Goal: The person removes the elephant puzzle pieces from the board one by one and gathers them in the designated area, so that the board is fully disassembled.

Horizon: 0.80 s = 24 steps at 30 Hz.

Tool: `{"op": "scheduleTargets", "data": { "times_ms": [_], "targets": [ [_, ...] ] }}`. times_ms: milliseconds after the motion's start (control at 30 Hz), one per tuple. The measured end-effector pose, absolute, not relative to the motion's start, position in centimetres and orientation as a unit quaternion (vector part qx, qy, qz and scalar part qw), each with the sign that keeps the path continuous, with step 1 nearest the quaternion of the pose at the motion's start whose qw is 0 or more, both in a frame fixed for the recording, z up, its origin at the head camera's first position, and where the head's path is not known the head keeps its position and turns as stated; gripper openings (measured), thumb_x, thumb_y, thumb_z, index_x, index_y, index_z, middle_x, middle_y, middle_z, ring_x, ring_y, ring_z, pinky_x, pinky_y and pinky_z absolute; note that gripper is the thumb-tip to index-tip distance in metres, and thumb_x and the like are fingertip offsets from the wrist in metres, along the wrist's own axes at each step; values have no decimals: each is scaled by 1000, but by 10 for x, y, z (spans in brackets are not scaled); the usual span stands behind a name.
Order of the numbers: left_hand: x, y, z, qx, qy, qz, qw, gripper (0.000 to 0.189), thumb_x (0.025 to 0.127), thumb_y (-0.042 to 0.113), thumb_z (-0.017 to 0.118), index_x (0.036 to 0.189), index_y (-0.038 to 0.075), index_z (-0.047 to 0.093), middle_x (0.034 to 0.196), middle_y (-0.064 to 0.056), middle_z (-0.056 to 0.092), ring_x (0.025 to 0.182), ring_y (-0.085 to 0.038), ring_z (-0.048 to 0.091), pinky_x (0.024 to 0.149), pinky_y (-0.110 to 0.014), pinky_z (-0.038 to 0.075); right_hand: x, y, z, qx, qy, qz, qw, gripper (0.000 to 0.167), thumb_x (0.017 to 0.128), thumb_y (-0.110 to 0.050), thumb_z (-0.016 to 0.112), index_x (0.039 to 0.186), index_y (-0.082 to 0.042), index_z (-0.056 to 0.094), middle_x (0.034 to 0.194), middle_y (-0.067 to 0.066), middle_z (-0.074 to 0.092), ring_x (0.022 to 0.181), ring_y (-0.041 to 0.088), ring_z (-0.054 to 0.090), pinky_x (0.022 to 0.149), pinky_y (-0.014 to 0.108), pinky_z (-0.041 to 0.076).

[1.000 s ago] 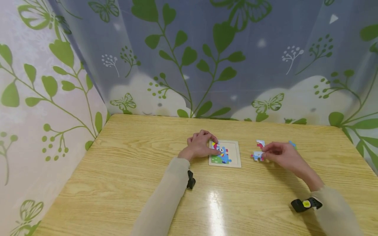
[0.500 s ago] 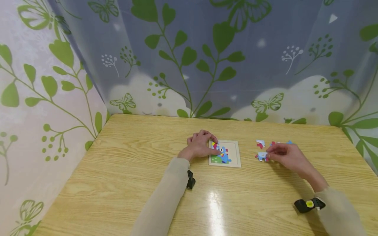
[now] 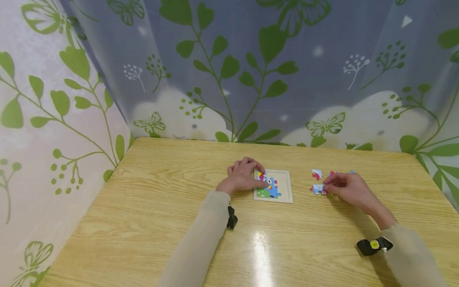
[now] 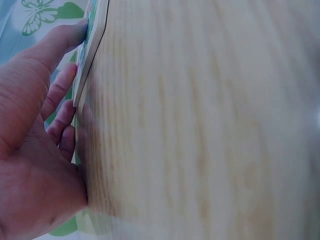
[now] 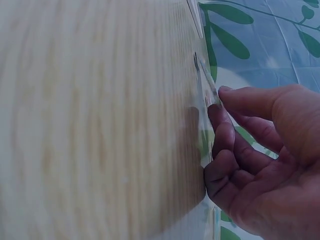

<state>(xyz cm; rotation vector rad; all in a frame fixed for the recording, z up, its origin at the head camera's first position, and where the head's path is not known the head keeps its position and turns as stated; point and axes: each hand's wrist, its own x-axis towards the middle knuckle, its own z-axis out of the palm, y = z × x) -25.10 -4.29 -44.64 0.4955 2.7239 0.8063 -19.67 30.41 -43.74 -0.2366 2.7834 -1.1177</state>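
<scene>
A square wooden puzzle board [image 3: 286,186] lies on the table, its left part filled with pieces forming a blue cartoon animal on green. My left hand [image 3: 244,175] holds it at the left side, thumb across the picture and index fingertip near the top edge. In the left wrist view, the thumb [image 4: 60,42] lies over the board's face. My right hand [image 3: 349,189] pinches a light-blue jigsaw piece [image 3: 318,189] with red at its sides, between thumb and index finger. The right wrist view shows this piece [image 5: 209,75] edge-on and tilted, close to the tabletop.
Another jigsaw piece [image 3: 316,173], white and red, lies just behind the pinched one. More pieces [image 3: 333,173] show partly behind my right hand. Patterned curtains [image 3: 229,79] hang along the table's back edge and left side.
My right hand has shifted slightly right with the pinched piece, then stayed nearly still, and the piece's notched edge shows more plainly. The left hand and board have not moved.
</scene>
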Motion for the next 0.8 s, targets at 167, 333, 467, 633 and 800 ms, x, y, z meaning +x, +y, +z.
{"op": "scheduleTargets", "data": {
  "times_ms": [167,333,467,633,800],
  "targets": [
    [-250,-43,-445,169,934,285,132,34,88,52,76,114,33,65,156,0,39,143,-35,32,111,-58,22,-196,305,-437,-75,922,-372,73,29,100,-28,69,112,-2,71,106,13,76,82,1,64,67,24,49],
    [-250,-44,-445,172,935,280,131,35,89,52,75,116,33,65,157,-1,39,143,-35,32,112,-59,22,-194,301,-435,-75,928,-360,63,29,100,-30,68,111,-3,72,103,12,75,81,5,65,66,24,50],
    [-249,-43,-444,177,935,278,127,36,88,52,75,117,32,66,157,-2,40,143,-36,33,112,-60,22,-192,295,-431,-90,927,-360,53,27,101,-27,67,112,-3,72,103,13,75,83,10,68,65,25,52],
    [-247,-44,-439,190,927,297,127,37,88,46,77,119,27,68,154,-7,42,143,-37,35,117,-62,21,-190,284,-428,-103,923,-366,60,27,101,-25,66,116,-3,70,105,14,73,84,16,71,65,27,54],
    [-242,-46,-433,204,919,312,127,38,89,39,79,121,22,68,145,-10,49,134,-33,44,114,-55,34,-189,272,-422,-112,916,-380,64,28,100,-23,67,118,-1,70,105,14,72,82,18,71,64,28,54]
  ]
}}
